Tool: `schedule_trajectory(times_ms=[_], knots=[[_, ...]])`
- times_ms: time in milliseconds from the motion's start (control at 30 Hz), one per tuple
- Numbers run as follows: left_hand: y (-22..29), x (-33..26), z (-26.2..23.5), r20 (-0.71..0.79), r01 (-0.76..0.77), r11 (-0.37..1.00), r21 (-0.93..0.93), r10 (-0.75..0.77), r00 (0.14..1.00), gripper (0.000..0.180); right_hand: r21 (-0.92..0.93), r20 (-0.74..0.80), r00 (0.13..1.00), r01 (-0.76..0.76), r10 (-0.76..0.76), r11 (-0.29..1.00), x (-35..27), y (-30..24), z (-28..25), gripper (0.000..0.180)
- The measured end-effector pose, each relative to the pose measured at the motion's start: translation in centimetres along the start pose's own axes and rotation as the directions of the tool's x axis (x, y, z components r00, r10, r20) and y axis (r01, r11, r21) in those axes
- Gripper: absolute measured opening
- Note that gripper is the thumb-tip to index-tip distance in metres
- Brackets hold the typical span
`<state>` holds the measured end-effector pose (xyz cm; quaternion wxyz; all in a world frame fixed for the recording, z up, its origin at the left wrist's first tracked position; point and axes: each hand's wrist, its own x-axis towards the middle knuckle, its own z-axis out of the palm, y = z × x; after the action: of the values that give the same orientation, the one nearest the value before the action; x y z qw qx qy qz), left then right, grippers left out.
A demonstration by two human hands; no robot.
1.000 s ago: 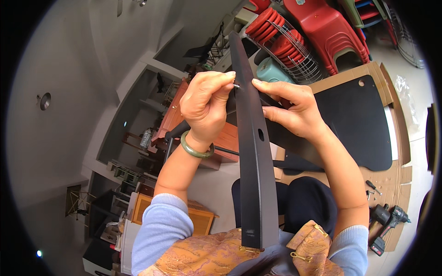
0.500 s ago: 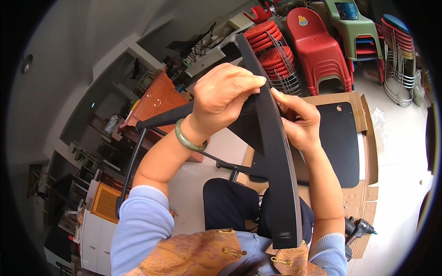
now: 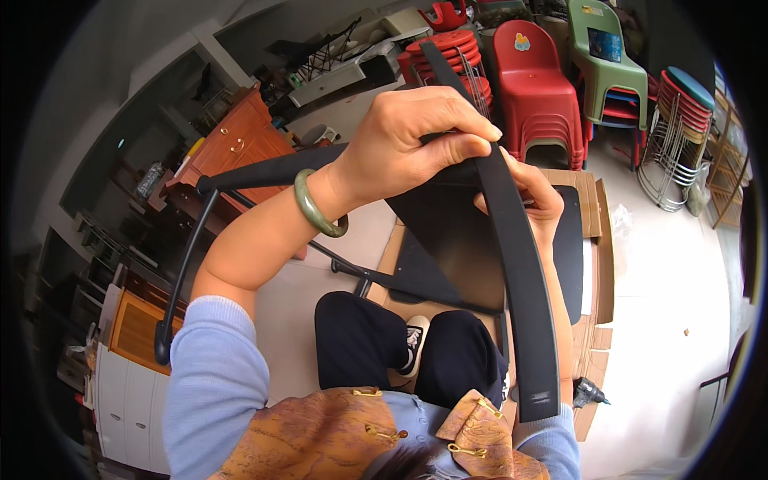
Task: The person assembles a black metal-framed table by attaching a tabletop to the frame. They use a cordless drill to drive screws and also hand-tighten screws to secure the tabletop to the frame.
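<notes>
Black curved bar (image 3: 512,264), gripped between both hands (image 3: 416,144)

The left hand (image 3: 408,144) lies over the top of the strip (image 3: 520,272), the right hand (image 3: 532,200) behind it, a panel (image 3: 456,248) between them, cardboard (image 3: 596,272) on the floor below, stacked chairs (image 3: 540,88) beyond, a cabinet (image 3: 240,144) to the left.

Right hand (image 3: 532,204) mostly hidden behind the long black curved strip (image 3: 520,272), fingertips out of sight, drill (image 3: 590,392) at lower right half covered
</notes>
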<state>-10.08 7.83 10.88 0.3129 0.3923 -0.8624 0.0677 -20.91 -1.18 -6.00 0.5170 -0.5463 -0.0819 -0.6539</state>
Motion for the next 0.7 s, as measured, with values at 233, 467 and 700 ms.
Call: schedule_trajectory(times_ms=[233, 467, 700], knots=[[0.4, -0.1, 0.2, -0.051, 0.154, 0.974, -0.164, -0.164, 0.985, 0.013, 0.151, -0.006, 0.992, -0.128, 0.130, 0.980, 0.1, -1.0, 0.2, 0.045], [0.0, -0.4, 0.2, -0.056, 0.151, 0.972, -0.179, -0.164, 0.985, 0.016, -0.079, -0.043, 0.996, -0.083, 0.079, 0.993, 0.5, -2.9, 1.5, 0.044], [-0.5, -1.0, 0.6, -0.085, 0.088, 0.976, -0.200, -0.107, 0.991, 0.016, -0.227, -0.136, 0.931, -0.361, 0.338, 0.904, 0.3, -4.5, 1.9, 0.061]])
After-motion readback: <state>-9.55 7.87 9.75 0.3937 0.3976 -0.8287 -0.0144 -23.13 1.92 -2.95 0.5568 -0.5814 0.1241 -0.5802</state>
